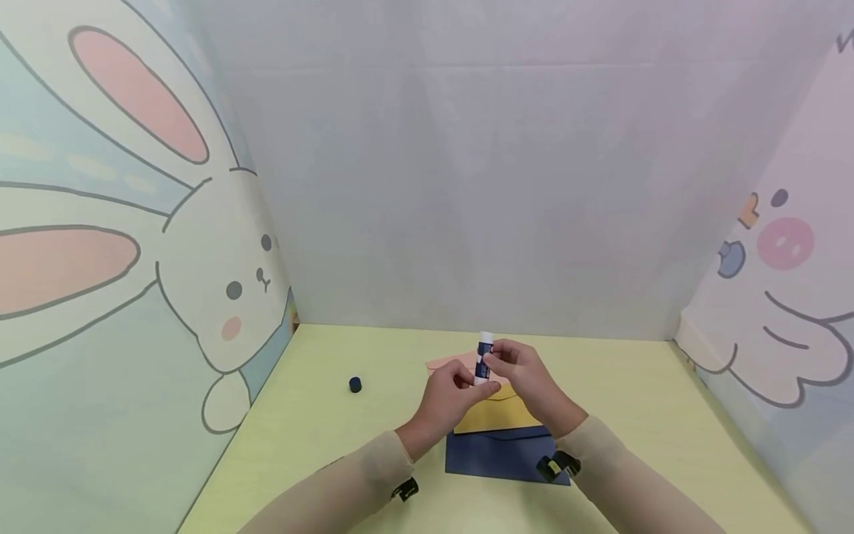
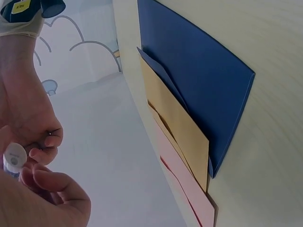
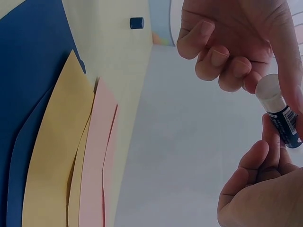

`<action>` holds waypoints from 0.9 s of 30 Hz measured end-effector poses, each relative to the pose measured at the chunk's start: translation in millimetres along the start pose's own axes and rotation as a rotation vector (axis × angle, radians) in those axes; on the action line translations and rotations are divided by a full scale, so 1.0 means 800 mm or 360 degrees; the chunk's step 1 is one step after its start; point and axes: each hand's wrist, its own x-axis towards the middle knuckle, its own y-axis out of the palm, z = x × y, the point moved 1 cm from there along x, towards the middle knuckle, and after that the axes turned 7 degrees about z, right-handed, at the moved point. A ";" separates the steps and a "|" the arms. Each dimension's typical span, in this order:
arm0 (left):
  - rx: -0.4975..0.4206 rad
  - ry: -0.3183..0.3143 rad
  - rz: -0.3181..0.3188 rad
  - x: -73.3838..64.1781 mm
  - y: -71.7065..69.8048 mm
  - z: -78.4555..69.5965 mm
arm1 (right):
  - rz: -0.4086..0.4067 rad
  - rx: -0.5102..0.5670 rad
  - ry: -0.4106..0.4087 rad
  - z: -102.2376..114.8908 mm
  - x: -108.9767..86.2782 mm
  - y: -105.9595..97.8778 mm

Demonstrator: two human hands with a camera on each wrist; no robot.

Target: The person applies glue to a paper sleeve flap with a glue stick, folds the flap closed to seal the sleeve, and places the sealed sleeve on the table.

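Note:
Above the envelopes, an uncapped glue stick (image 1: pixel 483 360) with a dark blue label stands nearly upright between both hands. My left hand (image 1: pixel 448 398) pinches its white base from the lower left. The right hand (image 1: pixel 527 374) holds the labelled barrel between thumb and fingers. In the right wrist view, the glue stick (image 3: pixel 280 113) shows a barcode beside the fingers. Only a white end of the glue stick (image 2: pixel 15 157) appears in the left wrist view; the rest is behind the hands. A dark blue cap (image 1: pixel 355 385) sits on the table, left of the hands.
Overlapping envelopes lie under the hands: a navy one (image 1: pixel 500 458) nearest, a yellow one (image 1: pixel 490 419) in the middle, a pink one (image 1: pixel 440 363) farthest. The pale yellow table (image 1: pixel 320 445) meets a grey back wall (image 1: pixel 467 185) and cartoon-printed side panels.

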 end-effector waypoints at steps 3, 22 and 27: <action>0.0014 -0.0021 -0.0011 0.000 0.001 -0.002 | -0.0001 -0.0010 0.0004 0.001 0.000 0.000; -0.0132 -0.0069 0.0178 0.002 -0.001 0.004 | -0.0020 -0.0010 0.0043 -0.003 -0.001 -0.003; -0.0216 -0.0108 0.0269 0.003 -0.002 0.004 | -0.0018 -0.0029 0.0041 -0.002 -0.001 -0.003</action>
